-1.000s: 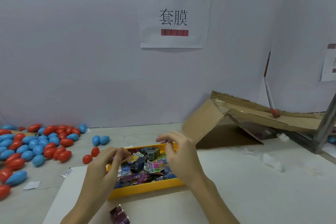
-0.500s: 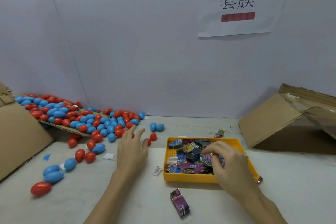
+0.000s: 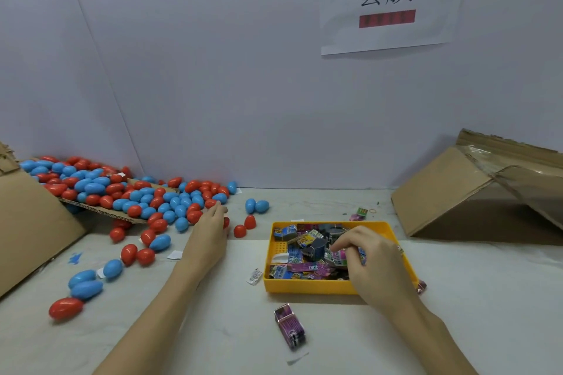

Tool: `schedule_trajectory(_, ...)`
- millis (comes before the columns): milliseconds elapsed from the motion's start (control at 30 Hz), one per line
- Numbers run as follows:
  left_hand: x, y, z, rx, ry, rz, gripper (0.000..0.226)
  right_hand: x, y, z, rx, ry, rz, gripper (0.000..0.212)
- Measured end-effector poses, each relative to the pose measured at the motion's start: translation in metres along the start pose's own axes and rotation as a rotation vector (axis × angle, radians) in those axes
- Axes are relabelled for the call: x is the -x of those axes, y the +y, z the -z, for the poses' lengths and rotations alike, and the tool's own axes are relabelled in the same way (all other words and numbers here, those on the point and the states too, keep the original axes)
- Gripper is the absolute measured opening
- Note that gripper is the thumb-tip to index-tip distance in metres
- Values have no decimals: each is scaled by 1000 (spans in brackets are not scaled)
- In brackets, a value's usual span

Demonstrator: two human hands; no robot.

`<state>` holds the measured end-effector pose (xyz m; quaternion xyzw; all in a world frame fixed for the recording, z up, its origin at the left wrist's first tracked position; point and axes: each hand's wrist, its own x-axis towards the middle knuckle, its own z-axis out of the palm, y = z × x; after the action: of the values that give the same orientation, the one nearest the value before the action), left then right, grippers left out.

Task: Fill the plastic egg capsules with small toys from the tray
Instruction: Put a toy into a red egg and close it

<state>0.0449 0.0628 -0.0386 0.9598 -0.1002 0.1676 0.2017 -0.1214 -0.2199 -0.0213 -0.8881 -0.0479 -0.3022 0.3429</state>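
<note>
A yellow tray (image 3: 310, 287) full of small wrapped toys (image 3: 304, 268) sits at the centre of the table. My right hand (image 3: 368, 262) is inside it, fingers curled down, with thumb and index finger pinching a pink and green toy packet (image 3: 338, 256). A heap of red and blue egg capsules (image 3: 158, 201) spreads over the table's left side. My left hand (image 3: 210, 234) reaches to the heap's right edge with straight fingers. Its fingertips are at a red egg (image 3: 226, 222) that it mostly hides, and it holds nothing.
A purple toy box (image 3: 289, 326) lies in front of the tray. Two red eggs (image 3: 243, 227) and two blue eggs (image 3: 256, 206) lie between heap and tray. Tilted cardboard stands at the right (image 3: 441, 192) and at the left (image 3: 27, 222). Small packets (image 3: 360, 214) lie behind the tray.
The view swung left, bringing the egg heap into sight. My left hand left the tray and moved out to the eggs. My right hand stayed in the tray and curled onto the toys.
</note>
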Motion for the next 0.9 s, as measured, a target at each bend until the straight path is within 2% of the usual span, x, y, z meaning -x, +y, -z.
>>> schedule_trajectory(67,10,15,7,141,40,9,41,0,1,0,-3,-3,-3,34)
schedule_trajectory(200,48,52,18,417,185,-95,35,0,-1,-4,-21,20,15,35)
schedule_trajectory(333,84,92,32,724,88,-283,31,3,-11,-7,-270,-9,-51,30)
schedule_trajectory(433,92,107,31,711,47,-428,37,3,-27,-5,-713,-204,-249,30)
schedule_trajectory(500,95,110,28,689,48,-453,39,4,-33,-3,-862,-319,-343,36)
schedule_trajectory(600,99,114,27,712,90,-452,41,5,-34,-5,-977,-324,-430,39)
schedule_trajectory(667,101,117,27,715,134,-468,38,5,-34,-5,-1144,-339,-487,36)
schedule_trajectory(800,103,123,29,745,203,-486,33,2,-29,-1,-1485,-468,-615,37)
schedule_trajectory(900,104,125,27,760,204,-462,32,2,-29,-3,-1533,-466,-671,41)
